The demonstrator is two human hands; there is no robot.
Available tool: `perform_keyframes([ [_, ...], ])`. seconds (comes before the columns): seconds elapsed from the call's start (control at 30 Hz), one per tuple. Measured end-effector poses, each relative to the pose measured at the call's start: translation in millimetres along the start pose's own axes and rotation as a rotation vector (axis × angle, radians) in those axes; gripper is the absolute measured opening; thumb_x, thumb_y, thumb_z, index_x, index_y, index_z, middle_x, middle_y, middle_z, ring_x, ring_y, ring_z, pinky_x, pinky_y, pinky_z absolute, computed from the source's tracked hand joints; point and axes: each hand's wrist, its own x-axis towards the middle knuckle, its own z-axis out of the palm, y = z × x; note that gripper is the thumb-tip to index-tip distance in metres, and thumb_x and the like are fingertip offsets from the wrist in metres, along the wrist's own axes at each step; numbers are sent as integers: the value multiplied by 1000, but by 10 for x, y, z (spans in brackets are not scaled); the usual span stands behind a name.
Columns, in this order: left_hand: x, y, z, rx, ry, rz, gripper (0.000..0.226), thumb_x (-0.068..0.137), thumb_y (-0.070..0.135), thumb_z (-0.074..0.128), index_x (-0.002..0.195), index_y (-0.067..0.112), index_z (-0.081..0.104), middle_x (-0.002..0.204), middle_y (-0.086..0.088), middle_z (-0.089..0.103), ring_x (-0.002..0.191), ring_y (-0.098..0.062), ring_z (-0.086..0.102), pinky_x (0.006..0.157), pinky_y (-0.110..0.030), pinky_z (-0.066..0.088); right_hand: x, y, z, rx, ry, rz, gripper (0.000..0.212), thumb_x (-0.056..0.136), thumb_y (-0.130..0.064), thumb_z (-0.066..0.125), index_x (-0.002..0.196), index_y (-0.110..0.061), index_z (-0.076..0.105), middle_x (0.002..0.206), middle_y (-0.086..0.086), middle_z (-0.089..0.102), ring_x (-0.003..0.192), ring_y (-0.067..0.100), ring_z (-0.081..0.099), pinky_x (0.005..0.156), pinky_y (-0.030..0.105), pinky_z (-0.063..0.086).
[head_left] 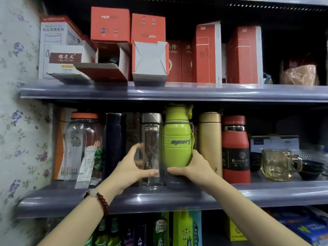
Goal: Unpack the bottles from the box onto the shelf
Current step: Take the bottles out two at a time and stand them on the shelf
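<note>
On the middle shelf a row of bottles stands upright. My left hand curls round a clear glass bottle with a silver cap. My right hand grips the lower part of a lime-green sport bottle right beside it. Both bottles rest on the shelf and touch each other. Left of them stand a dark blue flask and a large clear jug with an orange lid. To the right stand a gold flask and a red bottle.
The upper shelf carries red and white boxes, some with open flaps. A glass mug and dark bowls sit at the right of the middle shelf. Packaged goods fill the shelf below. Floral wallpaper bounds the left side.
</note>
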Motion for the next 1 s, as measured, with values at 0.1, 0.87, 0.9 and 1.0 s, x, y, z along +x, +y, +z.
perform_keyframes([
  [0.1,1,14,33,23,3,15,111,51,43,90,140,47,23,105,8,57,112,-18,57,103,-44,46,10,40,-54,-18,-14,21,83,50,-44,90,119,-21,48,114,-5,61,103,14,59,87,30,49],
  [0.87,-458,-38,-426,98,525,230,43,80,31,72,119,25,56,99,8,64,91,-2,59,80,-22,52,-696,-297,-2,-520,374,-392,72,83,-43,64,142,-27,28,139,1,40,120,22,48,83,30,45],
  [0.9,-479,-65,-562,103,621,248,37,81,29,71,115,23,57,98,8,63,88,-1,58,75,-17,48,-717,-376,88,-477,354,-463,69,83,-42,64,142,-26,30,139,-3,39,123,17,44,88,25,41],
  [1.0,-437,-230,-985,59,827,208,37,79,30,73,111,19,56,102,3,59,95,-15,58,78,-22,45,-691,-612,522,-283,130,-526,67,85,-43,63,142,-24,33,137,-10,39,124,3,38,99,17,30],
])
